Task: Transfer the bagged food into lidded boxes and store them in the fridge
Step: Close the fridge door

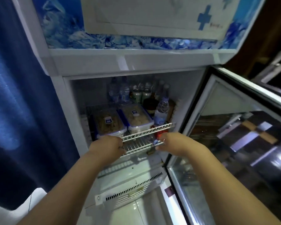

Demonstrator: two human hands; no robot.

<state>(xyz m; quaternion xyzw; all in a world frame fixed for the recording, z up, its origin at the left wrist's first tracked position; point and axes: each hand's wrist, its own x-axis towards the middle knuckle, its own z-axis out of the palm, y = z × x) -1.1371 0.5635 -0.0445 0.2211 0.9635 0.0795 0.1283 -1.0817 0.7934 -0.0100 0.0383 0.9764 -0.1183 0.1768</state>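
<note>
Standing at an open fridge (58, 98) here, white tile floor (130, 213) underneath and a blue curtain (15, 95) hanging well off to the side of the left hand (106, 146). The glass door (234, 127) is swung out just past the right hand (170, 142).

Both hands are on the front edge of a wire rack (136, 146). The left fingers are curled over its rail. The right thumb and fingers pinch it beside a little blue clip (156, 141).

Just above the fingers is a wire shelf (149, 129) with two lidded boxes (107, 122) on it, side by side. The brownish one sits right over the left fingers and the pale one is between the hands.

Bottles (161, 109) are packed in behind the boxes, further in than the fingers. Something red (159, 133) sits just above the right fingers, too blurry to name. A white vent grille (133, 190) runs across below the wrists.
</note>
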